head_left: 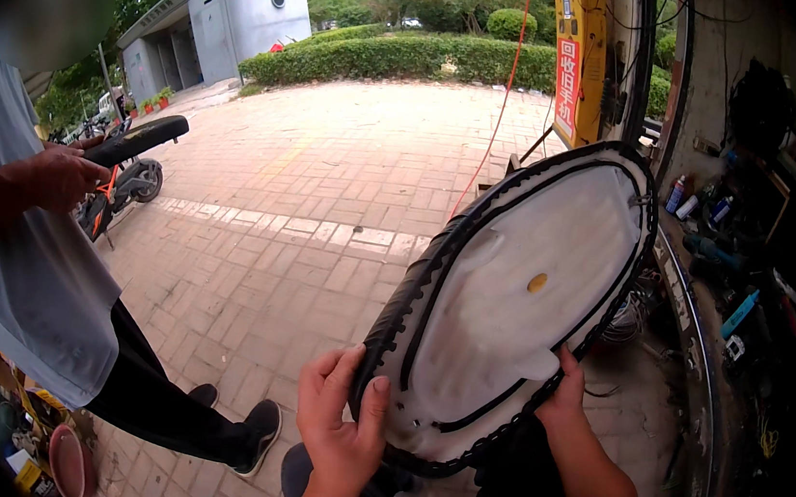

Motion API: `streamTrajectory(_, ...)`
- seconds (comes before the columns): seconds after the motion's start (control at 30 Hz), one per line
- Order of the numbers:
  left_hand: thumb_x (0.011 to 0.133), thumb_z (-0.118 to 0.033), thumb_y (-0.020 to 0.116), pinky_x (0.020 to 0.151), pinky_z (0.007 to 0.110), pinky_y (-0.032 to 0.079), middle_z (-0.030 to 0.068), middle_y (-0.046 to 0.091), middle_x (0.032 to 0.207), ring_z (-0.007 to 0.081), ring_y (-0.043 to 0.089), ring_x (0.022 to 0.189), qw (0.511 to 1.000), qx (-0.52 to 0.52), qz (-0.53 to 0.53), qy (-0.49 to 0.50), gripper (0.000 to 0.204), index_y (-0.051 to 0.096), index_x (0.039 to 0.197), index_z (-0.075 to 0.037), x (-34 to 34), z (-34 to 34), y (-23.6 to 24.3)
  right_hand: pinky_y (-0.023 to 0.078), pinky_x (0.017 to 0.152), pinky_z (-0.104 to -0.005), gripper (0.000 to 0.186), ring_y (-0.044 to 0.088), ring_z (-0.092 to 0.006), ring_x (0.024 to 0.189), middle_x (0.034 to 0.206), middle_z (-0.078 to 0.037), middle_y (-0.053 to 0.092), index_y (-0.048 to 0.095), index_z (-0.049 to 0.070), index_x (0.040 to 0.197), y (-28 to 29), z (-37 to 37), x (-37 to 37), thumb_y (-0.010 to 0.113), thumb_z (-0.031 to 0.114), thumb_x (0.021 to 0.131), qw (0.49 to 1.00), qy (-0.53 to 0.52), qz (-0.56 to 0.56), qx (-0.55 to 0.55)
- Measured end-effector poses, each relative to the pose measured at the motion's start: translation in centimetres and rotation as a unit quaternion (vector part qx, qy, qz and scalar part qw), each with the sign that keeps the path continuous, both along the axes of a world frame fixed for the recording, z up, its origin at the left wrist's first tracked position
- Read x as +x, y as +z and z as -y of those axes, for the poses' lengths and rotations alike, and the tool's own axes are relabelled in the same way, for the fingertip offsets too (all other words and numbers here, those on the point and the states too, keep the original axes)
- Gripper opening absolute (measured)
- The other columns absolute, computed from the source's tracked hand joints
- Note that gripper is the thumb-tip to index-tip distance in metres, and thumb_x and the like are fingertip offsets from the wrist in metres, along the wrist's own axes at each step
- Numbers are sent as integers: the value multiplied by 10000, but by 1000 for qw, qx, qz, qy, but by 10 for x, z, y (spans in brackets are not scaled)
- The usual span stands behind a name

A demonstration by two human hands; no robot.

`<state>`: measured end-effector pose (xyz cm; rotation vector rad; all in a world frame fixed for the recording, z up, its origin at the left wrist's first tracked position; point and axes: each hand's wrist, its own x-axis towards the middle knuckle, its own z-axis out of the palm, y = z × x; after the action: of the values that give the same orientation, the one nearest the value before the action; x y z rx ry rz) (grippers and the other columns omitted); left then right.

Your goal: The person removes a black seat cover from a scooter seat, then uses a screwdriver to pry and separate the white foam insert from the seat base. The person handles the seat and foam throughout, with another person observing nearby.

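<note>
A scooter seat [498, 308], its pale underside turned toward me, is tilted over my lap with the far end raised to the right. Black trim with notches runs round its rim, and a small yellow oval spot lies near the middle of the base. My left hand [342, 412] grips the near left edge, thumb on the underside rim. On the lower right edge, my right hand [566, 387] is closed, its thumb over the rim beside a white tab. The fingers behind the seat are hidden.
A person in a grey shirt [24, 297] stands at the left, holding a long black padded piece [138, 139]. Behind is an orange-and-black scooter [123, 186]. A pink basin [70, 464] sits lower left. Spray cans [677, 193] and a tool-cluttered shelf are at the right, beside a metal doorframe [688, 347].
</note>
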<state>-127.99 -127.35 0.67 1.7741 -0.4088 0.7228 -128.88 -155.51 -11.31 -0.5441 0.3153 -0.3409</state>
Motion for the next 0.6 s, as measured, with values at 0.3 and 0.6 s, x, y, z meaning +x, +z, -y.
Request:
streamTrajectory(0.3,825,24,705,776,301,483,151,604,1018,242,598,874,996,2,5,93,243,670,1065,41,45,-34,9,412,1044,-454,448,572,-290,1172,1255,-97,622,556,82,1289,10,-50,50,530,367,945,999,6,-34,17)
streamTrajectory(0.6,784,73,695,791,291,471,133,617,970,232,603,889,990,28,68,122,189,654,961,22,50,-68,-8,385,1068,-469,451,533,-303,1216,1311,-92,579,517,78,1321,5,-74,63,495,350,963,998,45,-27,26)
